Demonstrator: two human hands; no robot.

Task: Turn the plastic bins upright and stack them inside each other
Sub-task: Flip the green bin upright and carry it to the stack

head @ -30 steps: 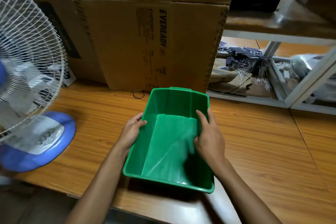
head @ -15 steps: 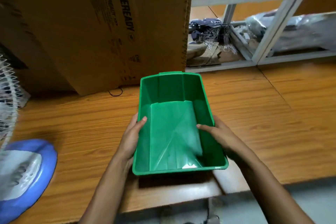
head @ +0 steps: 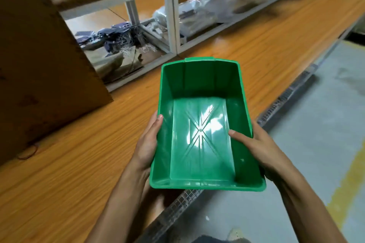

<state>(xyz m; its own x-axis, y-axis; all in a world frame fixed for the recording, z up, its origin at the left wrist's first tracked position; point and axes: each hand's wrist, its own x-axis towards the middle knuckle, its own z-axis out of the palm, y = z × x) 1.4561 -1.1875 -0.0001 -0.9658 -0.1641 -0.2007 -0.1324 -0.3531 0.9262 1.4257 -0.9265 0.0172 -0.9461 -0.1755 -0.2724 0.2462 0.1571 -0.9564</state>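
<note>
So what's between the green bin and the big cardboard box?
Only bare wooden tabletop, seen in the head view, between the green bin and the cardboard box.

Green bin (head: 199,140) is upright, open side up, held w/ both hands. Left hand (head: 147,144) grips left wall, right hand (head: 254,144) grips right wall, thumb inside. Bin's near end is past edge of wooden table (head: 79,154). Cardboard box (head: 39,55) at left.

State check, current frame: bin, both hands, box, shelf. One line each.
green bin: upright, open side up, empty, held partly past the table edge
left hand: gripping the bin's left wall, thumb on the rim
right hand: gripping the bin's right wall, thumb inside
cardboard box: standing on the wooden table
shelf unit: holds cloth and plastic-wrapped items
</note>
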